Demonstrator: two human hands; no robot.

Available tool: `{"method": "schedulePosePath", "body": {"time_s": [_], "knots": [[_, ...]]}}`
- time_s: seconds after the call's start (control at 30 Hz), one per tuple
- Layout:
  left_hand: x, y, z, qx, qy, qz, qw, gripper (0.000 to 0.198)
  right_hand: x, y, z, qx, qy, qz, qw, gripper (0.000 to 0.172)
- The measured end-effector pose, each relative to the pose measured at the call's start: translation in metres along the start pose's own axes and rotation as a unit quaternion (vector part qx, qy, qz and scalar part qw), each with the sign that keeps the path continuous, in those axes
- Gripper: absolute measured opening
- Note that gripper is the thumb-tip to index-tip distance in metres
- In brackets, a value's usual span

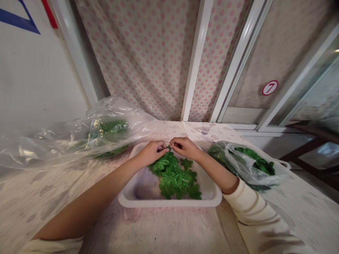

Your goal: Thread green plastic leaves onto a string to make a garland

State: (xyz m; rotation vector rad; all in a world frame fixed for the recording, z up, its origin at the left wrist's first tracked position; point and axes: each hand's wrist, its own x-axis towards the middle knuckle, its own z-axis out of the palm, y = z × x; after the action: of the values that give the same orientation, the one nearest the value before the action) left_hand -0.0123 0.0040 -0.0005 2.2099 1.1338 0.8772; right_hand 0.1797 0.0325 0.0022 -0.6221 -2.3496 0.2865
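My left hand [153, 152] and my right hand [186, 148] meet over the far side of a white plastic tray [169, 203]. Both are closed in a pinch, with a small green artificial leaf [169, 149] between their fingertips. Just where each fingertip grips it is too small to see. Below my hands, a heap of glossy green artificial leaves [176, 180], flower-like in outline, covers the tray's middle and right. The tray's bare bottom shows at the left.
A large clear plastic bag [66, 137] with green pieces inside lies at the left. Right of the tray sits an open clear bag [235, 160] of dark green leaves [255, 160]. A small clear cup [205, 128] stands at the back, before a dotted curtain [148, 53].
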Motion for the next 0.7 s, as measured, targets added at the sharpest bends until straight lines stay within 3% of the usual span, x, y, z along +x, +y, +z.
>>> {"method": "schedulePosePath", "body": {"time_s": [0.27, 0.7], "knots": [[0.0005, -0.0016, 0.001, -0.006, 0.018, 0.005, 1.0, 0.022, -0.0011, 0.0003, 0.0, 0.0, 0.001, 0.008, 1.0, 0.014], [0.003, 0.0024, -0.0031, 0.012, 0.103, -0.017, 0.994, 0.026, -0.0008, -0.0006, -0.0014, -0.006, 0.015, -0.01, 1.0, 0.016]]}}
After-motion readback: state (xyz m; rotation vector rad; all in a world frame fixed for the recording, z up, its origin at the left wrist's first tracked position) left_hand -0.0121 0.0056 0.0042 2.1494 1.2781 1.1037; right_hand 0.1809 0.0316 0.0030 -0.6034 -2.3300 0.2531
